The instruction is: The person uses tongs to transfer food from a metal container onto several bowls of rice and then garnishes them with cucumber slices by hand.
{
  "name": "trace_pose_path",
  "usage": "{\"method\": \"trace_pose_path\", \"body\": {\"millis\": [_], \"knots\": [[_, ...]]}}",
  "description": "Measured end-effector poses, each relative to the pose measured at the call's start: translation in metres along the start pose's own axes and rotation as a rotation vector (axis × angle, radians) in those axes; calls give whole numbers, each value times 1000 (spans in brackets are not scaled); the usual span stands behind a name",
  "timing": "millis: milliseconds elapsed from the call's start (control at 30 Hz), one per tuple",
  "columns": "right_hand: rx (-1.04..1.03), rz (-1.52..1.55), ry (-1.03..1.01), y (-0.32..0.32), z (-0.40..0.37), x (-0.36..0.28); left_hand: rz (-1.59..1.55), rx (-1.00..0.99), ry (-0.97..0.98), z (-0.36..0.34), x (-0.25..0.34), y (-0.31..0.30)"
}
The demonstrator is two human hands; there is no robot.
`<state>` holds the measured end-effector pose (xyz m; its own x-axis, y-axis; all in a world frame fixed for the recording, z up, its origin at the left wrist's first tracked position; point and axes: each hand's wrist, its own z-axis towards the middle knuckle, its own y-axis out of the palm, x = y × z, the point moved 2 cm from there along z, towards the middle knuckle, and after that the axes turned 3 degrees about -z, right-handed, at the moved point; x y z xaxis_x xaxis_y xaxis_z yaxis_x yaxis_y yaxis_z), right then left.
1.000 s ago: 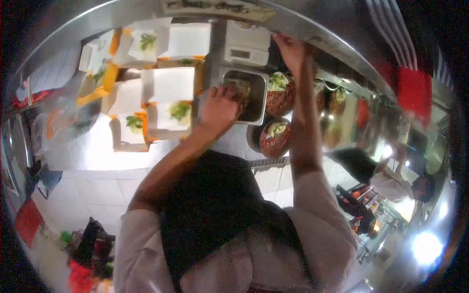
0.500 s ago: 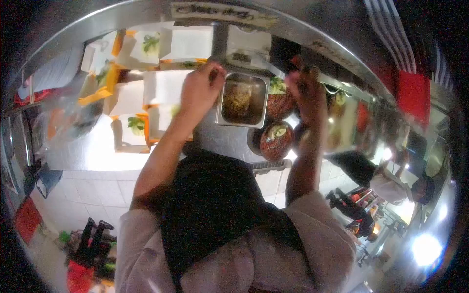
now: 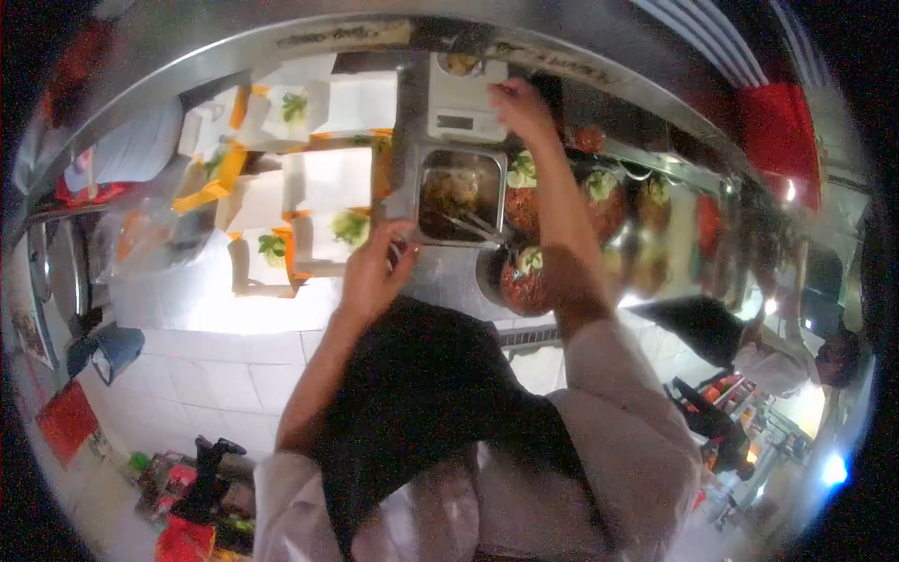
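Observation:
My left hand (image 3: 379, 267) is beside the lower left corner of a square metal container (image 3: 421, 201), its fingers curled but apart. Brownish food (image 3: 454, 192) lies in that container, and metal tongs (image 3: 478, 228) rest over its lower right side. My right hand (image 3: 523, 110) is at the right edge of a white scale (image 3: 461, 101), fingers pinched; what they hold, if anything, is too small to tell. A small bowl of food (image 3: 460, 64) stands on the scale's far end.
Open white-and-orange boxes (image 3: 328, 178) with green leaves stand at the left. Round bowls of reddish food (image 3: 524, 286) with pale toppings are right of the container. A plastic bag (image 3: 150, 225) lies far left. People (image 3: 773, 361) are in the right background.
My right hand has moved up and left to the scale. My left hand has dropped from the container's upper left to its lower left corner. Tongs now lie in the container.

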<state>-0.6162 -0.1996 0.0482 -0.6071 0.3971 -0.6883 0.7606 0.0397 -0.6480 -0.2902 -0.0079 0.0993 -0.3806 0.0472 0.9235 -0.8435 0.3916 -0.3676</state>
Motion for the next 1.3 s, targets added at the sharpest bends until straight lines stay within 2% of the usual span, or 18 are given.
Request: {"method": "trace_pose_path", "body": {"millis": [67,133,200,267,333,400,500,600,633,667,733,767,833,900,967,1100,1233,1300], "knots": [[48,-78,-48,10,37,-9,97,84,-69,-16,-1,-6],[63,-535,-227,11,34,-63,120,231,-113,-33,0,-11],[50,-449,-423,20,62,-59,77,326,-212,-54,-1,-16],[246,-764,-631,25,76,-61,104,411,-222,-74,-7,-16],[201,-849,-624,44,114,-30,127,490,-244,-90,-18,-12],[-100,349,-646,61,150,-10,68,504,-299,-103,-29,-8],[-104,-533,-526,53,152,11,81,451,-439,-118,-39,-2],[-244,-814,-466,67,154,-7,32,380,-448,-130,-68,8],[-312,-932,-402,74,170,-6,18,314,-518,-124,-33,-2],[-186,-538,-454,65,143,1,79,324,-471,-123,-39,2],[-349,-794,-519,69,166,2,169,396,-347,-124,-25,3],[-200,-1181,-531,56,138,-40,143,416,-331,-127,-19,1],[-35,-949,-463,20,38,-85,128,438,-305,-135,-20,1],[-167,-882,-437,-24,-99,-168,107,447,-283,-144,-27,7],[-100,-740,-785,-19,-76,-92,71,460,-254,-157,-32,7],[-485,-712,-772,-23,-272,-133,-10,525,-198,-185,-49,21],[-674,-738,-792,54,-342,-73,-139,451,-221,-208,-74,49],[-585,-804,-727,100,-352,-42,-144,448,-219,-216,-92,68]]}}
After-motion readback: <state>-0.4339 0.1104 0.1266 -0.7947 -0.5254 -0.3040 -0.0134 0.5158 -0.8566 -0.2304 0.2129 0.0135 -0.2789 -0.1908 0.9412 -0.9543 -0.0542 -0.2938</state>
